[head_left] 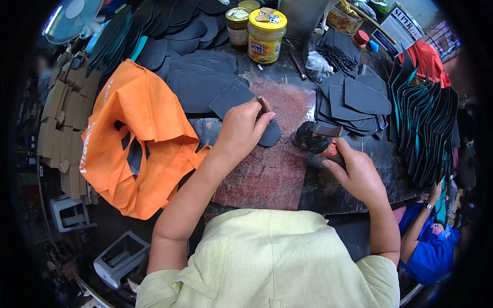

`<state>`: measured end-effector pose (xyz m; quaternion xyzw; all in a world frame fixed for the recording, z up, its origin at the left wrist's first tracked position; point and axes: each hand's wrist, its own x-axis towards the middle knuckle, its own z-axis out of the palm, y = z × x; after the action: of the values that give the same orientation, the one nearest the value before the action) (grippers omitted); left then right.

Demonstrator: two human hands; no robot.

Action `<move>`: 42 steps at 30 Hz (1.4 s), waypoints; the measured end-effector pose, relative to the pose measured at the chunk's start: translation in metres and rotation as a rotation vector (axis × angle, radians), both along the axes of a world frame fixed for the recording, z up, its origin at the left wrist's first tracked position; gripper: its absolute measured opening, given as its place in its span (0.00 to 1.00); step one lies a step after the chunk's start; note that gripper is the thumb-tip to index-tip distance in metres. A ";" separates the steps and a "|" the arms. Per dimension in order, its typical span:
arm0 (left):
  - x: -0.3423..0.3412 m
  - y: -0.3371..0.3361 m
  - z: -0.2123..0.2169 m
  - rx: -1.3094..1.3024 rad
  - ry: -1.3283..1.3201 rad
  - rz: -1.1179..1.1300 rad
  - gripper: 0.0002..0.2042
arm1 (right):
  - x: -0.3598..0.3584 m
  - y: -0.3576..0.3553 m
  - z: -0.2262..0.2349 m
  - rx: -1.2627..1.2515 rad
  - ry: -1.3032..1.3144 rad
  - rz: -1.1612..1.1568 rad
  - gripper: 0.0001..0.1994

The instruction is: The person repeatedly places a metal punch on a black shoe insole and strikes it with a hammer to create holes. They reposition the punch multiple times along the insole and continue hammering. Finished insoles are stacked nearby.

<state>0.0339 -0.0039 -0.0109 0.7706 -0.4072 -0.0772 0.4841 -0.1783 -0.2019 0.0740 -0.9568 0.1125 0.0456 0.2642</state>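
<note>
Punch: a thin metal punch point(261, 102) stands just above the middle of the frame, its tip on a dark piece.
Dark piece: a small dark leather piece point(270, 133) lies on the red board, partly under the left hand.
Left hand: the left hand point(241, 129) is closed around the punch and holds it up.
Hammer: a dark hammer point(312, 136) sits right of the middle, its head low over the board, just right of the dark piece.
Right hand: the right hand point(355, 172) is closed tight on the hammer's handle.
Board: a worn red board point(267, 174) lies on the black table point(380, 154) in the middle of the frame.
Cut pieces: flat dark pieces point(354, 100) are piled in the upper right; more stand on edge at the far right point(426, 128).
Orange bag: an orange bag point(138, 138) lies at the left, with dark pieces inside.
Jars: 2 jars point(266, 35) with yellow lids stand at the top middle.
Fan: a fan point(74, 18) is in the upper left corner.
Boxes: brown card boxes point(64, 123) are stacked at the far left.
Other person: an arm in a blue sleeve point(429, 241) shows at the lower right.
</note>
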 end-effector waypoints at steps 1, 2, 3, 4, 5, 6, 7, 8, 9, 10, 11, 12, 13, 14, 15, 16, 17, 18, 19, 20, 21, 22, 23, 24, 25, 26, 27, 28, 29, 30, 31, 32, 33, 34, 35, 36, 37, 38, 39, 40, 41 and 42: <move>0.001 0.000 0.000 0.028 -0.002 0.005 0.07 | 0.000 0.000 0.004 -0.029 0.004 -0.013 0.22; 0.001 0.000 0.001 0.041 -0.008 0.003 0.07 | 0.001 0.000 0.008 -0.012 -0.039 -0.001 0.22; 0.001 0.000 0.002 0.037 -0.020 -0.004 0.07 | 0.003 0.000 0.013 0.011 -0.079 0.012 0.21; 0.001 -0.001 0.003 0.060 -0.032 0.004 0.07 | 0.004 0.002 0.019 0.024 -0.122 0.014 0.20; 0.001 -0.001 0.004 0.069 -0.050 0.008 0.07 | 0.005 0.003 0.025 0.022 -0.172 0.021 0.20; 0.000 -0.001 0.005 0.078 -0.069 0.012 0.07 | 0.006 0.004 0.033 0.067 -0.195 0.025 0.20; 0.000 -0.001 0.007 0.063 -0.056 0.015 0.08 | 0.007 0.005 0.043 0.096 -0.225 0.032 0.20; -0.001 -0.002 0.008 0.049 -0.043 0.017 0.08 | 0.008 0.005 0.051 0.104 -0.236 0.058 0.21; -0.002 -0.002 0.009 0.052 -0.017 0.019 0.09 | 0.010 0.005 0.059 0.113 -0.317 0.083 0.21; -0.004 -0.001 0.010 0.068 -0.067 0.030 0.09 | 0.013 0.005 0.064 0.101 -0.381 0.128 0.22; -0.006 0.000 0.011 0.102 -0.103 0.043 0.09 | 0.015 0.007 0.066 0.059 -0.471 0.149 0.23; -0.007 0.000 0.012 0.136 -0.138 0.055 0.08 | 0.019 0.012 0.063 0.104 -0.600 0.119 0.23; -0.008 -0.001 0.012 0.101 -0.156 0.033 0.08 | 0.022 0.017 0.058 0.264 -0.710 0.134 0.23; -0.007 -0.003 0.012 0.065 -0.174 0.011 0.08 | 0.024 0.021 0.052 0.451 -0.745 0.108 0.24; -0.007 -0.005 0.012 0.041 -0.186 -0.008 0.08 | 0.028 0.025 0.045 0.586 -0.811 0.114 0.24; -0.009 -0.005 0.011 0.026 -0.239 -0.007 0.08 | 0.032 0.029 0.037 0.621 -0.775 0.026 0.25; -0.011 -0.004 0.010 0.023 -0.285 -0.005 0.08 | 0.034 0.025 0.035 0.513 -0.649 0.053 0.24; -0.013 -0.004 0.008 0.019 -0.331 -0.004 0.08 | 0.036 0.021 0.033 0.227 -0.514 0.104 0.23; -0.013 -0.004 0.007 0.028 -0.295 -0.003 0.06 | 0.037 0.016 0.033 -0.020 -0.328 0.150 0.23; -0.013 -0.003 0.006 0.039 -0.258 -0.004 0.06 | 0.039 0.015 0.032 0.004 -0.233 0.129 0.24; -0.014 -0.002 0.005 0.051 -0.220 -0.007 0.06 | 0.039 0.013 0.034 0.017 -0.248 0.137 0.24; -0.014 -0.003 0.003 0.041 -0.228 0.014 0.07 | 0.040 0.012 0.037 0.008 -0.214 0.123 0.24; -0.014 -0.002 0.003 0.039 -0.170 0.023 0.06 | 0.040 0.012 0.041 0.013 -0.238 0.132 0.24; -0.013 -0.002 0.002 0.044 -0.105 0.029 0.06 | 0.039 0.013 0.046 0.019 -0.275 0.148 0.24; -0.011 -0.002 0.002 0.062 -0.038 0.034 0.06 | 0.039 0.015 0.050 0.030 -0.292 0.121 0.24; -0.010 -0.002 0.003 0.021 -0.042 0.020 0.07 | 0.037 0.016 0.055 0.042 -0.320 0.101 0.23; -0.009 -0.002 0.003 -0.007 -0.042 0.005 0.08 | 0.036 0.017 0.060 0.050 -0.344 0.087 0.23; -0.009 -0.002 0.004 -0.017 -0.038 -0.004 0.09 | 0.033 0.016 0.066 0.076 -0.343 0.090 0.23; -0.009 -0.002 0.005 0.010 -0.074 -0.001 0.09 | 0.032 0.016 0.068 0.114 -0.390 0.088 0.23; -0.010 -0.001 0.006 0.055 -0.107 0.008 0.10 | 0.031 0.018 0.067 0.138 -0.438 0.098 0.24; -0.011 -0.001 0.007 0.100 -0.140 0.016 0.10 | 0.029 0.016 0.068 0.162 -0.486 0.107 0.24; -0.011 -0.002 0.007 0.092 -0.151 0.015 0.10 | 0.031 0.018 0.061 0.216 -0.648 0.087 0.25; -0.012 -0.004 0.008 0.084 -0.162 0.015 0.10 | 0.034 0.020 0.053 0.345 -0.657 0.060 0.25; -0.013 -0.004 0.008 0.070 -0.182 0.013 0.10 | 0.034 0.024 0.044 0.485 -0.706 0.028 0.26; -0.014 -0.004 0.008 0.055 -0.223 0.001 0.10 | 0.038 0.025 0.036 0.507 -0.795 0.099 0.27; -0.016 -0.003 0.008 0.036 -0.273 -0.013 0.09 | 0.039 0.022 0.031 0.353 -0.724 0.136 0.27; -0.017 -0.002 0.008 0.003 -0.326 -0.025 0.09 | 0.040 0.018 0.029 0.174 -0.493 0.151 0.28; -0.019 -0.003 0.007 -0.002 -0.307 -0.031 0.08 | 0.039 0.016 0.029 0.082 -0.329 0.145 0.29; -0.019 -0.002 0.007 0.012 -0.290 -0.023 0.09 | 0.036 0.013 0.032 0.010 -0.246 0.135 0.25; -0.019 -0.002 0.007 0.022 -0.271 -0.014 0.09 | 0.035 0.011 0.036 0.034 -0.263 0.158 0.24; -0.019 -0.002 0.007 0.043 -0.243 -0.003 0.09 | 0.033 0.010 0.041 0.025 -0.228 0.133 0.24; -0.019 -0.001 0.008 0.050 -0.220 -0.002 0.09 | 0.031 0.009 0.047 0.027 -0.254 0.141 0.24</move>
<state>0.0152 -0.0054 -0.0032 0.7859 -0.4568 -0.0028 0.4168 -0.1475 -0.1928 0.1207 -0.9567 0.0098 -0.0559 0.2854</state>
